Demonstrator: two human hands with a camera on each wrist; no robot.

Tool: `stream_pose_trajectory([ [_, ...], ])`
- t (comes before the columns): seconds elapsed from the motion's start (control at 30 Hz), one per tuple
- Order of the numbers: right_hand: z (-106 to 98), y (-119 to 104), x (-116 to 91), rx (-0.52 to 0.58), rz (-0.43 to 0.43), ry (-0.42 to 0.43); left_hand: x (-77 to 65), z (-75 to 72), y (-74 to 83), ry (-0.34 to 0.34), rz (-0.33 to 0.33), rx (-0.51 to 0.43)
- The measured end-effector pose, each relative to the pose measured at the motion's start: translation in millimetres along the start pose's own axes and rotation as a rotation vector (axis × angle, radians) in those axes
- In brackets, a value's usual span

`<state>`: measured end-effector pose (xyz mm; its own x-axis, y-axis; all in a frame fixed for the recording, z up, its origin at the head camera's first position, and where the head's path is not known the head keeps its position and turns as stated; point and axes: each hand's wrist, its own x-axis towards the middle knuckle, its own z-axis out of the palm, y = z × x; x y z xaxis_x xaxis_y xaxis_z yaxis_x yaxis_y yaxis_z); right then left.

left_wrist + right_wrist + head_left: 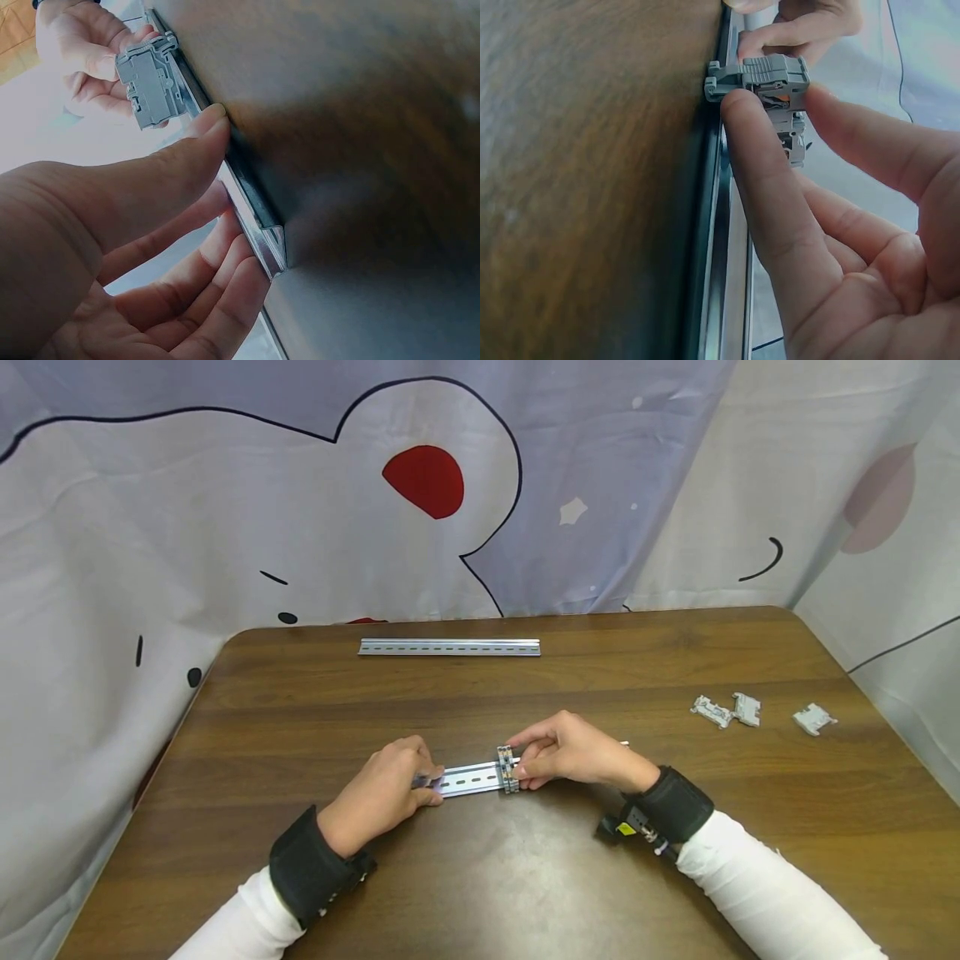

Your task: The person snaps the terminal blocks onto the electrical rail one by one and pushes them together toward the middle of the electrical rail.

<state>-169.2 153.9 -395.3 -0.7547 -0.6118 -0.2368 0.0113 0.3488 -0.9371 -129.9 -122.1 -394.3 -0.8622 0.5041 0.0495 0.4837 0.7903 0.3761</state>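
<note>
A slotted metal rail [472, 778] lies on the brown table [480, 877] in front of me. My left hand [390, 789] grips its left end, thumb on one edge and fingers curled under the other [255, 225]. Grey terminal blocks [507, 768] sit clipped across the rail near its middle. My right hand [558, 753] pinches these blocks between thumb and forefinger [769, 82]. The rail's right part is hidden beneath that hand.
A second metal rail [448, 647] lies at the far side of the table. Three loose grey terminal blocks [723, 710] [813, 719] lie at the right. A patterned curtain [450, 493] hangs behind the table.
</note>
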Motion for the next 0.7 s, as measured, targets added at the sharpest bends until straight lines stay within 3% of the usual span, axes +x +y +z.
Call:
stream_pose_trajectory([
  [0.23, -5.2, -5.0, -2.9, -0.1, -0.033, -0.012, -0.5, -2.2, -1.6, 0.012, -0.004, 0.007],
  [0.3, -9.6, -5.5, -6.5, -0.201, -0.075, 0.012, -0.1, -2.3, -1.2, 0.014, -0.005, 0.007],
  [0.4, -17.8, -4.1, -14.8, -0.443, -0.151, 0.094, 0.7, -1.9, 0.1, 0.014, -0.008, 0.005],
  [0.53, -28.9, 4.1, -31.5, -0.752, -0.178, 0.197, 0.6, -0.4, 0.9, 0.015, -0.002, 0.002],
  [0.6, -33.9, 10.3, -40.8, -0.834, -0.167, 0.215, -0.4, 0.0, 0.2, 0.014, 0.004, 0.004],
  [0.7, -40.4, 19.5, -50.9, -0.868, -0.169, 0.22, -3.4, -0.9, -3.1, 0.008, -0.002, 0.007],
])
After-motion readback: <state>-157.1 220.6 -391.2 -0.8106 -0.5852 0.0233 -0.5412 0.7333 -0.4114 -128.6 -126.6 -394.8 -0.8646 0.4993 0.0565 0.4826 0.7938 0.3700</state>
